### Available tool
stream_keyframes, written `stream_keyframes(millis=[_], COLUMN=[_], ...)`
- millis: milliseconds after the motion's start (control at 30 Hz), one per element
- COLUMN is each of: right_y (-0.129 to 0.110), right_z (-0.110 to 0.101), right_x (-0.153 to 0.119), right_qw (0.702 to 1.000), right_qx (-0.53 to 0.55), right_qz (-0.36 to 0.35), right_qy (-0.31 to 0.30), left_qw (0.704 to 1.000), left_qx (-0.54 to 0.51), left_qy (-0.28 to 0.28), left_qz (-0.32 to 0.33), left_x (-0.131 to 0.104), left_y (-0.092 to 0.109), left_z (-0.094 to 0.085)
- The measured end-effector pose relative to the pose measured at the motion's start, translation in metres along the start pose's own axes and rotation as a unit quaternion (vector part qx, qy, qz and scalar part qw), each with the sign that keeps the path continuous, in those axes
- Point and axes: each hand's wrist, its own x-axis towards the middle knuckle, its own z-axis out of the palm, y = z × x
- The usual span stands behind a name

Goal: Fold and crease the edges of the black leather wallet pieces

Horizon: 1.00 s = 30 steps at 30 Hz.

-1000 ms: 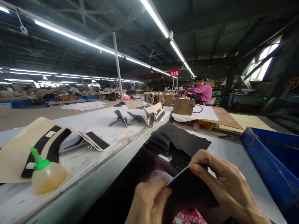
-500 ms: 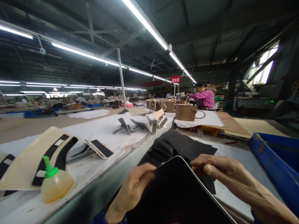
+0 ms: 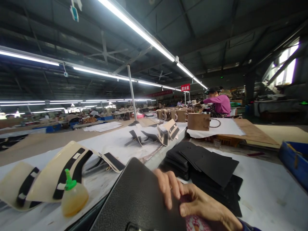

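Observation:
A black grained leather panel (image 3: 134, 192), with a rounded corner and a partly visible fitting at its lower edge, is tilted up in front of me. Fingers of my left hand (image 3: 167, 184) curl over its right edge; the rest of that hand is hidden behind it. My right hand (image 3: 204, 205) comes in from the lower right, thumb and forefinger closed at the same edge. Beyond my hands lies a spread stack of black sheets (image 3: 211, 163). To the left stands a squeeze bottle (image 3: 74, 200) with a green nozzle and amber liquid.
Curved cream pieces with black strips (image 3: 61, 173) stand on the left table. Smaller black-and-cream pieces (image 3: 166, 133) sit farther back. A brown bag body (image 3: 198, 122) is ahead, near a co-worker in pink (image 3: 220, 104). A blue bin (image 3: 295, 163) is at the right.
The panel has turned and shifted left, now showing its grained face. My left hand went from its left edge to its right edge; my right hand moved left and down. The view shifted too.

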Motion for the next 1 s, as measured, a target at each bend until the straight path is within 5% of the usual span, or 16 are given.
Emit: stream_keyframes(millis=[100,267,367,533,700,1000], right_y=[-0.004,-0.024,-0.032,-0.03,-0.025,-0.011], right_z=[-0.007,-0.026,-0.032,-0.038,-0.051,-0.066], right_x=[-0.004,-0.024,-0.033,-0.037,-0.04,-0.07], right_qw=[0.999,0.962,0.947,0.943,0.946,0.969], right_qx=[-0.011,-0.254,-0.304,-0.308,-0.3,-0.109], right_qz=[-0.01,-0.015,-0.003,0.017,0.032,0.108], right_qy=[0.03,0.1,0.104,0.127,0.123,0.196], left_qw=[0.99,0.967,0.95,0.982,0.955,0.928], left_qx=[-0.139,-0.245,-0.29,-0.098,0.145,0.168], left_qy=[0.008,0.013,0.04,0.138,0.194,0.29], left_qz=[0.008,-0.068,-0.107,-0.089,-0.17,-0.164], left_x=[-0.011,-0.055,-0.082,-0.098,-0.089,-0.099], left_y=[0.011,0.042,0.049,0.055,0.068,0.051], left_z=[-0.014,-0.049,-0.062,-0.055,-0.043,-0.065])
